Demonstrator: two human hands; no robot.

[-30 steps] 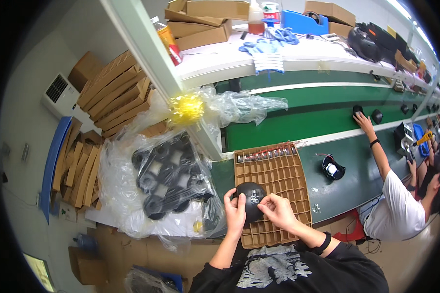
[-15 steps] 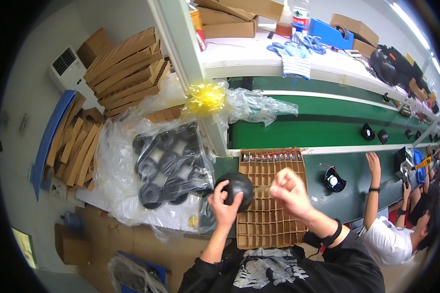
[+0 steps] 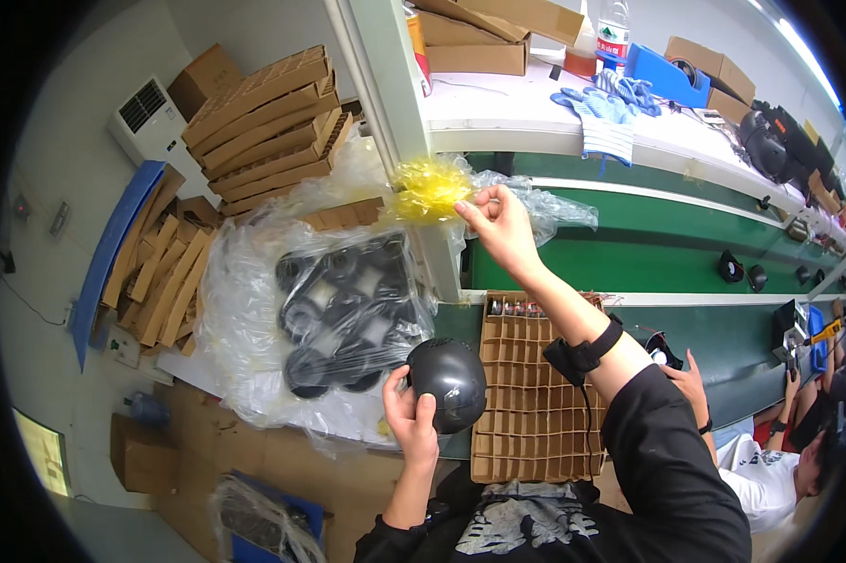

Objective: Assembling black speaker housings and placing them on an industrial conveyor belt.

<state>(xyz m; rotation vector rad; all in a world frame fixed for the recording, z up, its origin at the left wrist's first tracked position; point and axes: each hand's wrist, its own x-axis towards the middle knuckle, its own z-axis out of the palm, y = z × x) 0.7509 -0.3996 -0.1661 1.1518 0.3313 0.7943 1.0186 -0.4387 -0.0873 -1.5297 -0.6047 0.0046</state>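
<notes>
My left hand [image 3: 411, 418] grips a round black dome-shaped part [image 3: 448, 383] just left of a brown cardboard divider tray [image 3: 539, 413]. My right hand [image 3: 500, 223] is stretched up and forward, its fingertips pinching a crumpled piece of yellow film [image 3: 428, 188] stuck on the white upright post [image 3: 402, 122]. A black strap is around that wrist. A large clear plastic bag [image 3: 254, 310] holding several black round parts [image 3: 348, 314] lies to the left of the dome.
Stacks of flat cardboard [image 3: 263, 117] lean at the left. A green conveyor belt [image 3: 629, 253] runs right, with small black parts on it. Another person in a white shirt [image 3: 770, 474] sits at the lower right. Boxes and blue-striped gloves [image 3: 610, 113] lie on the white shelf.
My right hand has left the black dome and reached up to the yellow film on the post. My left hand still holds the dome, now alone. The view has shifted downward.
</notes>
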